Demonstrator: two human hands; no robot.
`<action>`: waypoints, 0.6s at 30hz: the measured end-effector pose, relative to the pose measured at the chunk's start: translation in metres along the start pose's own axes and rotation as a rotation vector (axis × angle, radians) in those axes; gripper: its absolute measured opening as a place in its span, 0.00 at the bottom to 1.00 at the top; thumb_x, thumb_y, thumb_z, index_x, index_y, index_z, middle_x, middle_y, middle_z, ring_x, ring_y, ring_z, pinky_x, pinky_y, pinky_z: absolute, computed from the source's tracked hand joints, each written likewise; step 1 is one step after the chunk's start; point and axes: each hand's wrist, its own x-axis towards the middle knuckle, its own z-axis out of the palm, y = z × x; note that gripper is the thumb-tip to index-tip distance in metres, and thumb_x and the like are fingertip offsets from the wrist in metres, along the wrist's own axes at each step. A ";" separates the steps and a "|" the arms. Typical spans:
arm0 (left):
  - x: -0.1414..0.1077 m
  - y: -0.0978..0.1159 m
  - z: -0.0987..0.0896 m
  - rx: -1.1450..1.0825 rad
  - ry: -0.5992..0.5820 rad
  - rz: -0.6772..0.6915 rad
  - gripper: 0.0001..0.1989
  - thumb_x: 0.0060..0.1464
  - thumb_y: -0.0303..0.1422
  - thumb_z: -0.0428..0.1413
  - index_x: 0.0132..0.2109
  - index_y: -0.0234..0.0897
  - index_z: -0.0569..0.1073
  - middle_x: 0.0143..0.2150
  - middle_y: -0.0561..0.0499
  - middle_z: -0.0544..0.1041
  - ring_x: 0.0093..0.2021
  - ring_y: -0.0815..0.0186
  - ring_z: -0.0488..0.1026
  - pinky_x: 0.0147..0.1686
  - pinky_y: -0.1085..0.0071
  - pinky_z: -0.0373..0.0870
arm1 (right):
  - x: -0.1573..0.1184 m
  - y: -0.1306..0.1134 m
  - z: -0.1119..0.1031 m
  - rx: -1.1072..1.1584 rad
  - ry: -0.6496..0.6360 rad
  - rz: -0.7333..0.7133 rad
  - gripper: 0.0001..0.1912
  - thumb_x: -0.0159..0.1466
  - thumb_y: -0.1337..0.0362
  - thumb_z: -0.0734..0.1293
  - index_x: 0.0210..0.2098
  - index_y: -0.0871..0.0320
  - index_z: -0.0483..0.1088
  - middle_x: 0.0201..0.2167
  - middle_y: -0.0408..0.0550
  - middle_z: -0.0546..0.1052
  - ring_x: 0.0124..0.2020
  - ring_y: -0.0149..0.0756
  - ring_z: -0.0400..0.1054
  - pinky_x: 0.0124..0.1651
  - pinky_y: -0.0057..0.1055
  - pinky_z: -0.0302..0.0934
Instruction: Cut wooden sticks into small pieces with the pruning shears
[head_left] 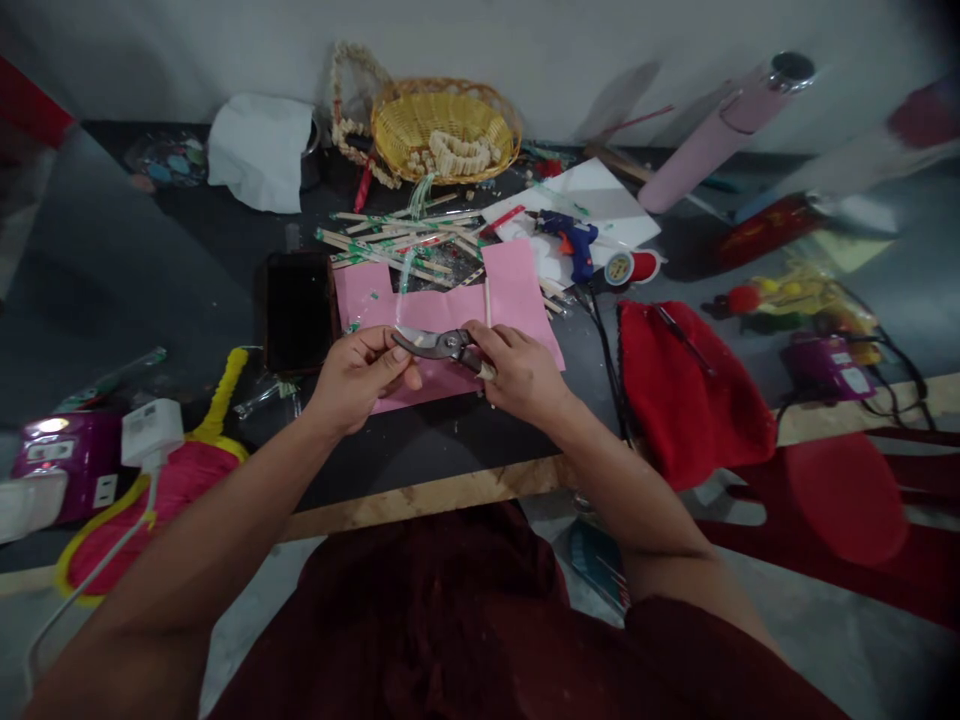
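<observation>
My right hand [523, 372] is wrapped round the handles of a pair of pruning shears [439, 344], with the blades pointing left. The blade tips meet the fingers of my left hand [360, 376], which are pinched together; what lies between them is too small to make out. Beneath both hands a sheet of pink paper [457, 312] with a notch in its far edge rests on the dark table. A pale thin stick [487, 300] lies on the paper near my right hand. Several thin wooden sticks [405, 240] with green and white wrappers are heaped beyond it.
Behind the sticks stands a wicker basket [386, 115] with small pale pieces. A phone [300, 312] lies left of the paper. To the right are a blue glue gun [574, 240], a red thread spool [643, 266], red cloth [686, 390] and a pink flask [705, 150].
</observation>
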 end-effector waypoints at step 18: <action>-0.001 -0.004 -0.006 0.179 0.009 0.119 0.10 0.51 0.36 0.62 0.32 0.33 0.74 0.28 0.47 0.80 0.16 0.77 0.59 0.17 0.78 0.57 | 0.005 0.001 0.000 -0.061 0.022 0.021 0.35 0.59 0.68 0.63 0.65 0.56 0.53 0.50 0.56 0.71 0.50 0.49 0.63 0.47 0.41 0.58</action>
